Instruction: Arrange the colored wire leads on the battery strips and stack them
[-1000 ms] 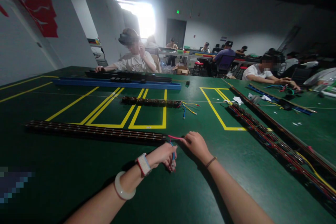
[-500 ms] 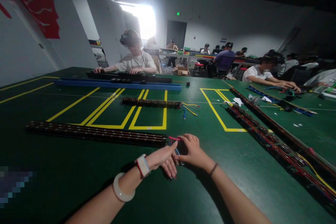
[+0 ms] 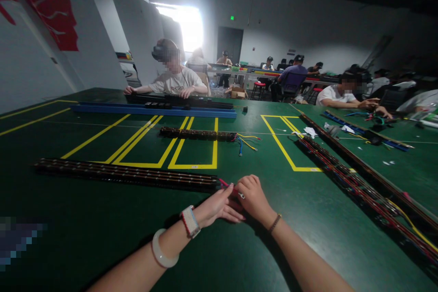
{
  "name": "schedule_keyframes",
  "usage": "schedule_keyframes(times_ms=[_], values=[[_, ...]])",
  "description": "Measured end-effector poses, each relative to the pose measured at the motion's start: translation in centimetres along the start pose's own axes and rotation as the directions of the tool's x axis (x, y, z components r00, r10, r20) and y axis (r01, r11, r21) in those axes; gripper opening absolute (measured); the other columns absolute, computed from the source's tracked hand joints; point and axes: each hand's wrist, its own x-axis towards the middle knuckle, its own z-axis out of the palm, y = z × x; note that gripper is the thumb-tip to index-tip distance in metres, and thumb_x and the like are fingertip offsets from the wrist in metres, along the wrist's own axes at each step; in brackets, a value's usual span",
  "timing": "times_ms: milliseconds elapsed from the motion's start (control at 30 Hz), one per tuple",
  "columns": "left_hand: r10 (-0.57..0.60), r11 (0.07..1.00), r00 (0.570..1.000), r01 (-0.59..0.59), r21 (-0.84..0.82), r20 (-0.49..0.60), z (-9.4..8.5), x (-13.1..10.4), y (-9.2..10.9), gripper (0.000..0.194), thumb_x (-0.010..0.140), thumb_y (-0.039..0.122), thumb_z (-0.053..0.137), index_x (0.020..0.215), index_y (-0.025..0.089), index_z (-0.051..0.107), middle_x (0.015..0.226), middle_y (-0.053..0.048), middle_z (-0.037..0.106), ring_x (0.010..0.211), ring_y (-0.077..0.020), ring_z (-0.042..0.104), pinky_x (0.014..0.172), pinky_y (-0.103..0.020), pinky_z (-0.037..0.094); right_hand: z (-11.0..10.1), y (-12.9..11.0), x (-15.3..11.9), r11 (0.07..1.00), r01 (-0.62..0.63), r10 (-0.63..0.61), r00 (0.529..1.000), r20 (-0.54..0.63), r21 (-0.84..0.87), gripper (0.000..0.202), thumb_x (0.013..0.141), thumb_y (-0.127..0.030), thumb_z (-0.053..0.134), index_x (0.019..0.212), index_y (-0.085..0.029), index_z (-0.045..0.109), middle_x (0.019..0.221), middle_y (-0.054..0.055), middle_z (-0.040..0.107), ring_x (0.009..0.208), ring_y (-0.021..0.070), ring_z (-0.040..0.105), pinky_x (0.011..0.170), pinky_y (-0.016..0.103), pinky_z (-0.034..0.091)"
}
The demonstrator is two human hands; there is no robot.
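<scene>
A long dark bar (image 3: 130, 175) with rows of pale dots and copper-coloured strips lies on the green table. Red wire (image 3: 223, 183) comes out of its right end and runs in between my hands. My left hand (image 3: 217, 206) has its thumb against the wires, its other fingers reaching out below. Close beside it, my right hand (image 3: 253, 197) is curled closed around the wires. A small metal wire terminal (image 3: 241, 195) pokes out at its fingers. The rest of the wires is hidden by my hands.
A shorter bar (image 3: 198, 134) with loose yellow and blue wires lies beyond. To the right, a bar with red wires (image 3: 345, 180) and another dark bar (image 3: 362, 169) slant across the table. Co-workers sit opposite, one behind a blue rail (image 3: 153, 109), another at the right.
My right hand has closed from a spread grasp into a curled grip. My left hand has shifted slightly right. The metal terminal now sits higher, at my right fingers.
</scene>
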Motion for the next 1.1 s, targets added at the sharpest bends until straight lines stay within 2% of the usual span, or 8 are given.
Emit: schedule_keyframes(times_ms=[100, 200, 400, 533, 733, 867, 1100], values=[[0.131, 0.977, 0.991, -0.134, -0.166, -0.025, 0.3, 0.7, -1.0, 0.036, 0.085, 0.048, 0.051, 0.098, 0.015, 0.05, 0.087, -0.011, 0.067, 0.079, -0.0211, 0.067, 0.082, -0.042, 0.049, -0.2, 0.0, -0.2, 0.989, 0.127, -0.126, 0.992, 0.015, -0.072, 0.009, 0.085, -0.011, 0.051, 0.084, -0.018, 0.058, 0.083, 0.003, 0.057, 0.084, 0.0178, 0.046, 0.089, 0.035, 0.033], [0.242, 0.918, 0.969, -0.246, -0.31, -0.054, 0.4, 1.4, -1.8, 0.023, 0.085, 0.036, 0.057, 0.092, 0.015, 0.054, 0.091, -0.009, 0.066, 0.089, -0.019, 0.064, 0.088, -0.038, 0.046, -0.6, 0.0, -0.1, 0.972, 0.217, -0.213, 0.976, 0.053, -0.087, 0.009, 0.087, -0.013, 0.051, 0.088, -0.017, 0.058, 0.085, 0.004, 0.057, 0.084, 0.0181, 0.046, 0.088, 0.034, 0.035], [0.301, 0.881, 0.951, -0.305, -0.362, -0.069, 0.4, 1.7, -2.1, 0.02, 0.081, 0.032, 0.063, 0.089, 0.014, 0.06, 0.093, -0.008, 0.065, 0.096, -0.0181, 0.06, 0.089, -0.035, 0.044, -1.1, -0.1, 0.1, 0.953, 0.292, -0.275, 0.946, 0.171, -0.079, 0.009, 0.086, -0.013, 0.053, 0.092, -0.018, 0.057, 0.093, 0.005, 0.057, 0.09, 0.0182, 0.047, 0.09, 0.033, 0.037], [0.298, 0.888, 0.952, -0.303, -0.344, -0.069, 0.3, 1.7, -2.0, 0.022, 0.079, 0.033, 0.065, 0.083, 0.013, 0.06, 0.089, -0.008, 0.065, 0.094, -0.0186, 0.059, 0.086, -0.033, 0.044, -1.5, -0.4, 0.1, 0.967, 0.242, -0.227, 0.96, 0.162, -0.078, 0.014, 0.082, -0.013, 0.053, 0.096, -0.016, 0.055, 0.099, 0.008, 0.055, 0.093, 0.0203, 0.045, 0.09, 0.036, 0.036], [0.311, 0.9, 0.946, -0.325, -0.289, -0.093, 0.4, 1.8, -2.0, 0.028, 0.076, 0.039, 0.067, 0.078, 0.012, 0.06, 0.083, -0.008, 0.065, 0.09, -0.0195, 0.059, 0.081, -0.031, 0.045, -2.8, -1.0, 0.5, 0.989, 0.135, -0.121, 0.974, 0.191, -0.061, 0.021, 0.078, -0.034, 0.06, 0.091, -0.018, 0.055, 0.095, 0.008, 0.054, 0.089, 0.0227, 0.044, 0.086, 0.038, 0.035], [0.301, 0.897, 0.949, -0.317, -0.309, -0.1, 0.5, 1.6, -2.0, 0.024, 0.077, 0.034, 0.067, 0.078, 0.012, 0.057, 0.082, -0.007, 0.064, 0.089, -0.0182, 0.059, 0.081, -0.031, 0.046, -3.0, -1.0, 0.8, 0.987, 0.1, -0.074, 0.978, 0.197, -0.126, 0.012, 0.084, -0.031, 0.053, 0.082, -0.019, 0.056, 0.08, 0.005, 0.054, 0.078, 0.0193, 0.044, 0.077, 0.033, 0.032], [0.301, 0.903, 0.948, -0.317, -0.289, -0.1, 0.5, 1.7, -2.0, 0.027, 0.08, 0.038, 0.062, 0.079, 0.013, 0.053, 0.079, -0.006, 0.063, 0.082, -0.0173, 0.061, 0.08, -0.035, 0.047, -2.9, -0.9, 0.8, 0.982, 0.09, -0.051, 0.972, 0.228, -0.165, 0.023, 0.089, -0.029, 0.047, 0.071, -0.019, 0.057, 0.066, 0.002, 0.054, 0.066, 0.0155, 0.044, 0.067, 0.031, 0.026]])
